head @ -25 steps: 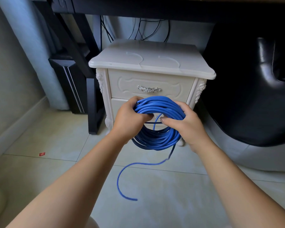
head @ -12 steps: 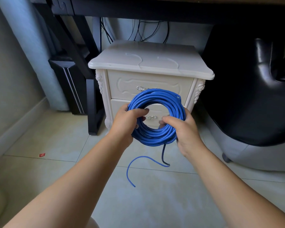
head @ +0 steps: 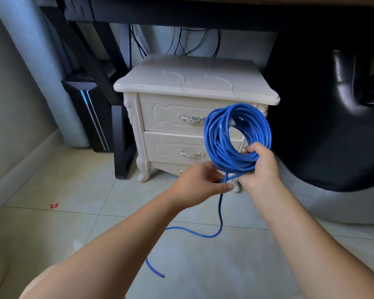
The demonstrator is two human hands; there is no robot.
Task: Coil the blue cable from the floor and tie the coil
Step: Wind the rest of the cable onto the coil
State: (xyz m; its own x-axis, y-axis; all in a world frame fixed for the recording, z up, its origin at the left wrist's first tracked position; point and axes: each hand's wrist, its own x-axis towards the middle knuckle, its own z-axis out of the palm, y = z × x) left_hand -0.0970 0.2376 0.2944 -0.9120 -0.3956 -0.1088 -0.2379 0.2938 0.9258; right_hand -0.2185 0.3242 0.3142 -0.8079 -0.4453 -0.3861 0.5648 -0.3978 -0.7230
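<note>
Evidently at the tying step, the left hand (head: 201,184) seemingly pinched the loose tail (head: 219,212) before the nightstand (head: 181,83), the right hand (head: 263,169) gripped the coiled blue cable (head: 213,139) there, and wrapping that tail round looked due next.

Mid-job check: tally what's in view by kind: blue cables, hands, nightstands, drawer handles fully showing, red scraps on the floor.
blue cable: 1
hands: 2, left hand and right hand
white nightstand: 1
drawer handles: 2, upper handle and lower handle
red scrap: 1
Total: 7
</note>
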